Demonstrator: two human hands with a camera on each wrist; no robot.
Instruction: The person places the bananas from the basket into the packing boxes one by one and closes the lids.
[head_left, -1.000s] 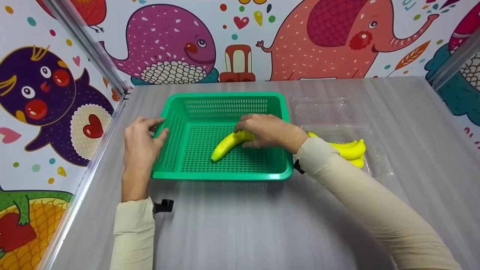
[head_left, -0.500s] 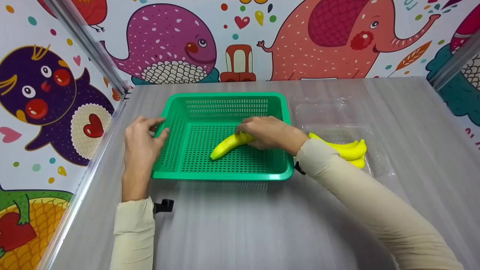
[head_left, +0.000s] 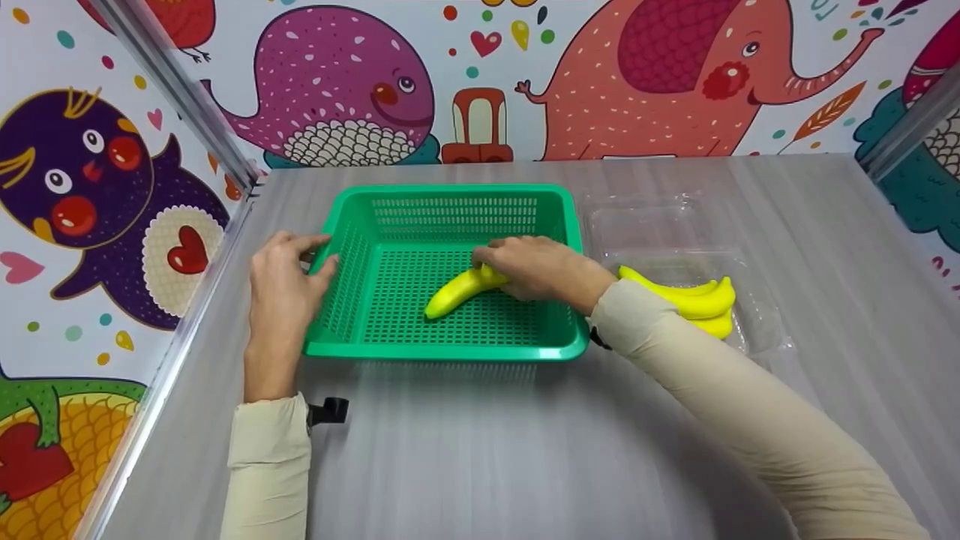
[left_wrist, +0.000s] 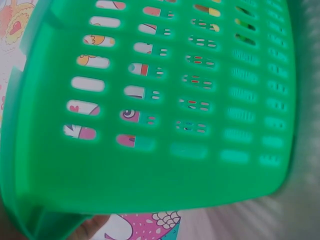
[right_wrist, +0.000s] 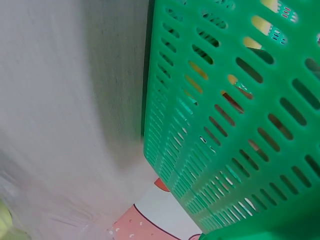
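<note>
In the head view, a yellow banana (head_left: 457, 292) slants low inside a green plastic basket (head_left: 442, 352), its tip pointing to the near left. My right hand (head_left: 529, 262) reaches over the basket's right wall and grips the banana's far end, mostly covering it. At the opposite side, my left hand (head_left: 285, 292) holds the left rim between thumb and fingers. The left wrist view looks closely at the slotted basket wall (left_wrist: 150, 185), with a fingertip (left_wrist: 87, 227) showing beyond its corner. From the right wrist, the outer basket wall (right_wrist: 200, 150) hides the holding hand.
Right of the basket, a clear plastic clamshell box (head_left: 765, 315) lies with its lid folded back. Several yellow bananas (head_left: 705, 304) are in it, partly behind my right sleeve (head_left: 720, 375). Cartoon-printed walls (head_left: 480, 60) border the grey table (head_left: 480, 450) at the back and left.
My right hand has shifted slightly toward me and to the right, still holding the banana, which has tilted a little in the basket. The left hand and basket stay put.
</note>
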